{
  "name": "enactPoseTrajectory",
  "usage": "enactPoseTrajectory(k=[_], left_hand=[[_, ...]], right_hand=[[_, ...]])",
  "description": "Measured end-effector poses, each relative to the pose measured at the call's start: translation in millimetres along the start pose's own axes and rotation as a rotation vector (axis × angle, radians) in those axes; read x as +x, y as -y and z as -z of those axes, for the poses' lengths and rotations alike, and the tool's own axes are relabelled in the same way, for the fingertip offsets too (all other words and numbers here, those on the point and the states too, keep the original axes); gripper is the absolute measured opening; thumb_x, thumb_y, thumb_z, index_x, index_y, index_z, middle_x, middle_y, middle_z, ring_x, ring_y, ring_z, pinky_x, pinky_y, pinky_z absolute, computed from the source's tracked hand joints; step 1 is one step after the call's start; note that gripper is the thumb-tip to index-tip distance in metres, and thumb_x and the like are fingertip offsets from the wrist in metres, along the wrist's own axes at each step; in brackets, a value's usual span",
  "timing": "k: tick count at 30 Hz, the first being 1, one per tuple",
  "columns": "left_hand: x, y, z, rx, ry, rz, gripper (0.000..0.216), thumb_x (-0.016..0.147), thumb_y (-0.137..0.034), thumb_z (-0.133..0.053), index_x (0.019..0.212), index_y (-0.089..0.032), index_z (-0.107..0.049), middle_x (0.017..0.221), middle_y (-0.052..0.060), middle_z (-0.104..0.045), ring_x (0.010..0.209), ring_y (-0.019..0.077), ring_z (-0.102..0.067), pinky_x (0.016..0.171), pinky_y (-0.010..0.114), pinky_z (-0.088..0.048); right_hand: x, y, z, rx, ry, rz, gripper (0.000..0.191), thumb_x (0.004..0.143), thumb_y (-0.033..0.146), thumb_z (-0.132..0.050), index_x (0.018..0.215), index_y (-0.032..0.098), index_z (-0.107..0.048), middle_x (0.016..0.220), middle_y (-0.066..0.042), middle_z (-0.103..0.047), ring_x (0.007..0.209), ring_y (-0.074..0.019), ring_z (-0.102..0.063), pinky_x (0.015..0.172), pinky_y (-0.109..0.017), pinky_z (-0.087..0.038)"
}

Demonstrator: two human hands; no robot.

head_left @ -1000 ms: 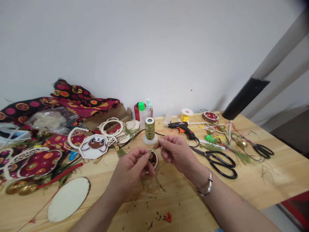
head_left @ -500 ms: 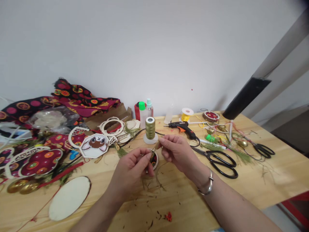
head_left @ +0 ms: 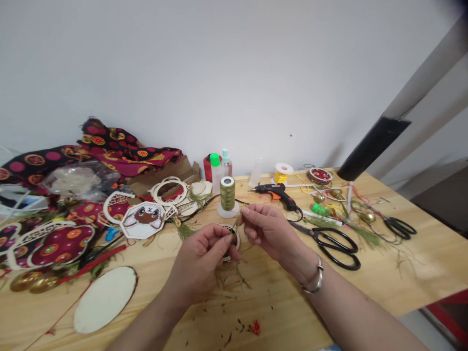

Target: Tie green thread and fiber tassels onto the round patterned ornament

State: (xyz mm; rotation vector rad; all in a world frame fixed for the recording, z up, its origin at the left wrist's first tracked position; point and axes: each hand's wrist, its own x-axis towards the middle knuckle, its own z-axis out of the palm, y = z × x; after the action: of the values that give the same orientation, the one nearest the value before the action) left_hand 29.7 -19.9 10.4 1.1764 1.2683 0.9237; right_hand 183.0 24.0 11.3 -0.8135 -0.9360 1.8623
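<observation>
The left hand (head_left: 206,251) and right hand (head_left: 266,226) each had a grip pinched closed on thin olive strands (head_left: 237,224), which ran between them above a round ornament (head_left: 238,242), partly hidden on the wooden surface (head_left: 292,312); a thread spool (head_left: 227,196) stood upright just beyond the hands

The cone of olive thread (head_left: 227,197) has a soft, silky sheen; the strand (head_left: 237,222) at its five o'clock looks fine and fibrous. Beneath runs a smooth wooden tabletop (head_left: 285,302) with a satin gleam. At three o'clock the glue gun (head_left: 284,196) is dull black plastic; at four, the scissors (head_left: 316,235) have glossy handles and the bracelet (head_left: 319,282) is polished silvery metal. At ten, matt printed cloth (head_left: 127,155); at nine, crinkled, shiny clear plastic (head_left: 104,176); at eight, a smooth, matt pale disc (head_left: 105,301).
</observation>
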Motion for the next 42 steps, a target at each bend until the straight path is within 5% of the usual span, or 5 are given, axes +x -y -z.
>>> enactPoseTrajectory(k=[36,42], left_hand=[[-1.9,-2.0,0.2,0.071,-0.04,-0.024,0.014,0.08,-0.03,-0.054,0.074,-0.018,-0.055,0.051,-0.001,-0.065,0.045,0.0096,-0.048,0.048,0.021,-0.033],[-2.1,-3.3,-1.8,0.102,-0.062,-0.012,0.013,0.077,-0.029,-0.055,0.071,-0.018,-0.055,0.05,-0.001,-0.065,0.048,0.0118,-0.052,0.052,0.023,-0.037]], right_hand=[[-1.1,-0.7,-0.4,0.041,0.052,0.038,0.025,0.073,0.034,-0.066,0.064,0.014,-0.054,0.044,0.006,-0.048,0.037,-0.0027,-0.033,0.037,-0.016,-0.019],[-1.9,2.6,-0.8,0.092,0.039,0.048,0.025,0.068,0.032,-0.07,0.064,0.014,-0.053,0.063,0.002,-0.057,0.041,-0.0018,-0.035,0.037,-0.016,-0.019]])
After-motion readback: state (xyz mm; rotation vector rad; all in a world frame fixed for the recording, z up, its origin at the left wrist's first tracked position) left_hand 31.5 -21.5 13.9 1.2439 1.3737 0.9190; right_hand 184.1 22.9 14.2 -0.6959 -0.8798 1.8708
